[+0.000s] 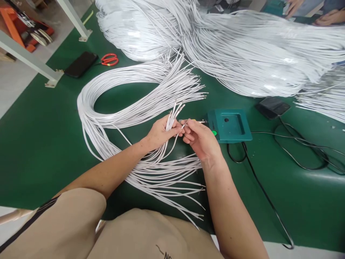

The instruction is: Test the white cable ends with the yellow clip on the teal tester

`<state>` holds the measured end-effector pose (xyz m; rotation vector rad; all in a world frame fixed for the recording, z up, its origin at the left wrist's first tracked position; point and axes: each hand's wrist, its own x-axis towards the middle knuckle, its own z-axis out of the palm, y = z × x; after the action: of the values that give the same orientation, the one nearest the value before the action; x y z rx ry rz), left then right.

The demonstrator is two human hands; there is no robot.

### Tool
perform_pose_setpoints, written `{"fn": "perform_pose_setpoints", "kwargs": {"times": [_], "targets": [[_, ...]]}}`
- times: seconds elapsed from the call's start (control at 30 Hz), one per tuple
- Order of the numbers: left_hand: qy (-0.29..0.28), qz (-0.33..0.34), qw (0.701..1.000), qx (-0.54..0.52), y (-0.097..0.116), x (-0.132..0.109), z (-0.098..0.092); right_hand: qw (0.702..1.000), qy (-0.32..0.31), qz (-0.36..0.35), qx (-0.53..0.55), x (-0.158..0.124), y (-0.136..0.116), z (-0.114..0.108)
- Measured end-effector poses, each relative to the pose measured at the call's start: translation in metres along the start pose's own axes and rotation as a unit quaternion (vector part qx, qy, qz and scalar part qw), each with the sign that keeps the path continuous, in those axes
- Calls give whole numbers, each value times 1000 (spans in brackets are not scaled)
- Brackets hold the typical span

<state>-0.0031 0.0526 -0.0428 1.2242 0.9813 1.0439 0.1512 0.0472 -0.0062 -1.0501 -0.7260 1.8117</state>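
Observation:
My left hand (161,132) is closed around a small bunch of white cables (170,121), their ends sticking up above the fingers. Close against it, my right hand (198,136) pinches the end of a single white cable (184,126) between thumb and fingertips. Just beyond the right fingertips is a teal device (244,136) with a metal tip and a green button, partly hidden by that hand. A looped bundle of white cables (88,97) lies on the green table, its loose ends fanned out under my forearms.
Large heaps of white cable (242,54) cover the back of the table (32,158). Red-handled scissors (110,59) and a black phone-like object (81,64) lie back left. A dark box (272,107) and black cords (265,194) are at right. Another person's hands (293,7) show at the far edge.

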Motion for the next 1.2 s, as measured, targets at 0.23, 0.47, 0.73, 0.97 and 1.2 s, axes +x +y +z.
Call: {"fn": "perform_pose_setpoints", "kwargs": {"times": [0.23, 0.47, 0.73, 0.97, 1.2], "targets": [[18, 11, 1000, 23, 5, 0, 1, 998, 42, -40, -26, 1, 2, 4], [20, 21, 999, 24, 4, 0, -1, 999, 25, -38, -12, 0, 4, 0], [-25, 0, 999, -45, 4, 2, -1, 913, 165, -202, -314, -2, 11, 5], [-64, -131, 967, -210, 7, 4, -2, 625, 145, -364, -675, -1, 20, 4], [-20, -124, 984, -123, 3, 10, -8, 514, 110, -350, -776, 4, -9, -11]]}}
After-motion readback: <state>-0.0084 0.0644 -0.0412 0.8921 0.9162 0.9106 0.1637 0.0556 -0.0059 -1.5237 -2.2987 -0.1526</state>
